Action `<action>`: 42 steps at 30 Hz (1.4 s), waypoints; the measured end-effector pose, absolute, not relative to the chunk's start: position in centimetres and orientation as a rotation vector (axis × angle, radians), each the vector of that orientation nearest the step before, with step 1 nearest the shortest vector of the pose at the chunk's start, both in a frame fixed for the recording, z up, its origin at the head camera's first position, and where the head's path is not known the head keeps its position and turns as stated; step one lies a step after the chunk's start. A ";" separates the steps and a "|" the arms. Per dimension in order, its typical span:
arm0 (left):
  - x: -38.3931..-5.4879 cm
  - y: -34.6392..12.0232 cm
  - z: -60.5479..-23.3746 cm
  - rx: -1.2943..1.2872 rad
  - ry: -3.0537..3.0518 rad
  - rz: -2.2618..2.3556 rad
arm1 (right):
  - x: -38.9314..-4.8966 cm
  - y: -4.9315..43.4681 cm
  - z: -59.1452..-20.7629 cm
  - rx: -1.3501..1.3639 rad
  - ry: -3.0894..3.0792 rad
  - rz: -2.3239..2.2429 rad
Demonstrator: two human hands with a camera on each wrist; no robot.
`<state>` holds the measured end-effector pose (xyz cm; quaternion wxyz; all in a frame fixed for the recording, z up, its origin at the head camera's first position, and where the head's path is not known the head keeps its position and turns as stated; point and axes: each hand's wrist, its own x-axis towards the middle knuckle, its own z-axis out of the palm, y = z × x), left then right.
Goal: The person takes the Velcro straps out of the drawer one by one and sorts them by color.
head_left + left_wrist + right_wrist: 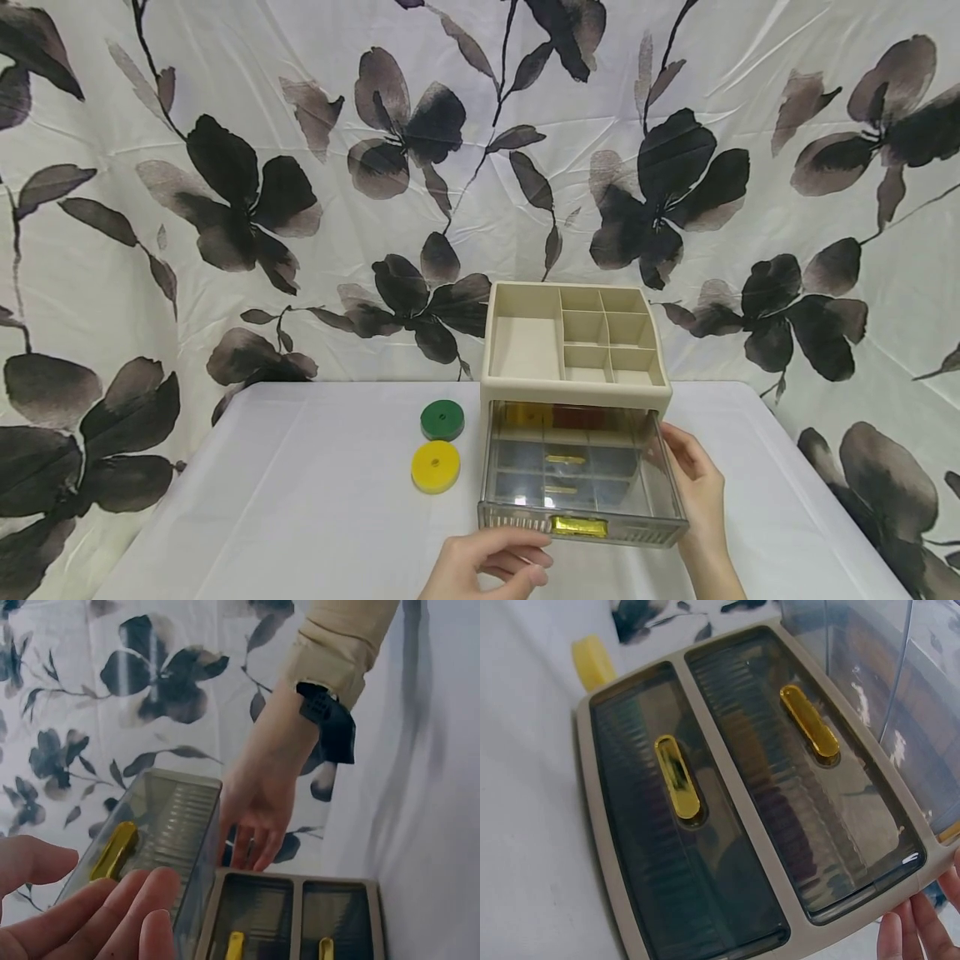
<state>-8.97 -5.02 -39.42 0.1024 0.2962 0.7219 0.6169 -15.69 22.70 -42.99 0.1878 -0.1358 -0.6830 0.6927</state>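
Note:
A cream desktop organizer [576, 389] stands on the table, its clear top drawer [517, 518] pulled far out toward me. The drawer has a gold handle [579, 526] and inner dividers; a yellow and a red shape show through at its back. My left hand [487, 565] is just below the drawer's front left, fingers loosely bent and holding nothing. In the left wrist view its fingers [112, 907] overlap the drawer front near the handle. Against the organizer's right side rests my right hand [701, 483], with its fingertips [911, 930] at the cream frame.
To the organizer's left lie a green disc [442, 419] and a yellow disc [435, 467]. Two lower drawers with gold handles [676, 776] sit closed in the frame. A floral curtain [420, 208] hangs behind the white table [300, 500].

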 end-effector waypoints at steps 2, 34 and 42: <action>-9.0 -4.7 -39.5 0.848 2.082 1.837 | -15.7 22.7 -43.0 -0.387 -1.931 1.942; -9.7 -1.9 -40.7 0.569 1.748 2.015 | -15.4 22.6 -42.9 -0.357 -1.938 1.953; -9.8 -1.6 -40.7 0.490 1.755 2.032 | -15.4 22.6 -42.9 -0.352 -1.919 1.974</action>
